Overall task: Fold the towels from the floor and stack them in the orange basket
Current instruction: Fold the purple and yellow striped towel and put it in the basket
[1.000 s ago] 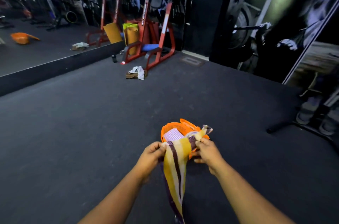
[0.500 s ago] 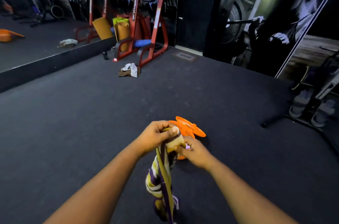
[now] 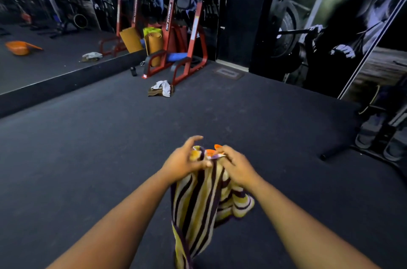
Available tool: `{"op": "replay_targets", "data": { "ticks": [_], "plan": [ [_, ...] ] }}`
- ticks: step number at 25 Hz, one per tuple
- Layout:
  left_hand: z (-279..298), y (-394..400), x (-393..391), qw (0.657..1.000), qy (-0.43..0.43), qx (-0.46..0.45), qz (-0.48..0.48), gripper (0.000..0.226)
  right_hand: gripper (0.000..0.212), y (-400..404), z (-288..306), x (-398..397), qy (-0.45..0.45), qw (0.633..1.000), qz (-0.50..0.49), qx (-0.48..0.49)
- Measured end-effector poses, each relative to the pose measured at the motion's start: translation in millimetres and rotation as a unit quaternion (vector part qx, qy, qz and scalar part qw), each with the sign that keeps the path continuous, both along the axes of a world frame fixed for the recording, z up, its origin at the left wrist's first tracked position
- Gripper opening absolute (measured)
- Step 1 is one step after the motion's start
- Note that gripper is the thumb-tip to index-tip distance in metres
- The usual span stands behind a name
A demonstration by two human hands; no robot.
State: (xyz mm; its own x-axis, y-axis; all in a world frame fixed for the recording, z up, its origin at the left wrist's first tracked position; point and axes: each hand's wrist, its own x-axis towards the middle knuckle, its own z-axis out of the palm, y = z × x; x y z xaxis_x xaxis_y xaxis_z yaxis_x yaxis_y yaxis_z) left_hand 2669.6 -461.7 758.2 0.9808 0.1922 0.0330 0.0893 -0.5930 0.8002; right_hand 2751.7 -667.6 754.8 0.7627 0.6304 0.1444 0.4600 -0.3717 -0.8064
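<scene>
A yellow, white and dark purple striped towel (image 3: 198,200) hangs between my two hands in the lower middle of the head view. My left hand (image 3: 184,159) holds its top edge with the thumb, index finger raised. My right hand (image 3: 234,166) grips the top edge just to the right. The orange basket (image 3: 214,150) sits on the floor right behind my hands, almost wholly hidden; only bits of its rim show. More towels (image 3: 161,89), white and brown, lie in a heap on the floor farther back.
Dark carpet floor (image 3: 99,147) spreads all around. A red exercise machine (image 3: 176,48) with rolled mats stands at the back by a wall mirror (image 3: 55,26). A black stand foot and shoes (image 3: 374,141) are at the right.
The towel was bunched into a narrow strip in my hands; it now hangs wider, spread between them. My hands stay close together in front of the basket, which is now more covered.
</scene>
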Motion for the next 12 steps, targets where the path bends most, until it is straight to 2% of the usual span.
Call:
{"op": "replay_targets", "data": {
  "ticks": [1, 3, 5, 6, 7, 9, 12],
  "plan": [
    [3, -9, 3, 0.998, 0.015, 0.037, -0.053, 0.044, 0.015, 6, 4, -2, -0.015, 0.998, 0.055, 0.006],
    [12, -15, 9, 0.988, 0.012, 0.131, -0.076, 0.009, 0.008, 3, 7, -2, -0.065, 0.996, 0.06, -0.021],
    [20, -7, 8, 0.982, -0.016, 0.182, -0.051, 0.005, 0.021, -17, 1, 4, -0.147, 0.982, 0.029, -0.119],
    [21, 0, 8, 0.981, -0.033, 0.19, -0.027, 0.008, 0.023, -28, -5, 7, -0.19, 0.963, 0.022, -0.192],
    [22, 9, 7, 0.983, -0.056, 0.175, 0.008, 0.009, 0.024, -38, -14, 9, -0.211, 0.946, 0.015, -0.244],
    [17, 31, 5, 0.984, -0.088, 0.089, 0.13, 0.008, 0.023, -58, -34, 12, -0.172, 0.942, -0.022, -0.288],
    [-1, 48, 3, 0.956, -0.047, -0.083, 0.278, 0.018, 0.016, -82, -47, 19, -0.025, 0.963, -0.116, -0.242]
  ]
}}
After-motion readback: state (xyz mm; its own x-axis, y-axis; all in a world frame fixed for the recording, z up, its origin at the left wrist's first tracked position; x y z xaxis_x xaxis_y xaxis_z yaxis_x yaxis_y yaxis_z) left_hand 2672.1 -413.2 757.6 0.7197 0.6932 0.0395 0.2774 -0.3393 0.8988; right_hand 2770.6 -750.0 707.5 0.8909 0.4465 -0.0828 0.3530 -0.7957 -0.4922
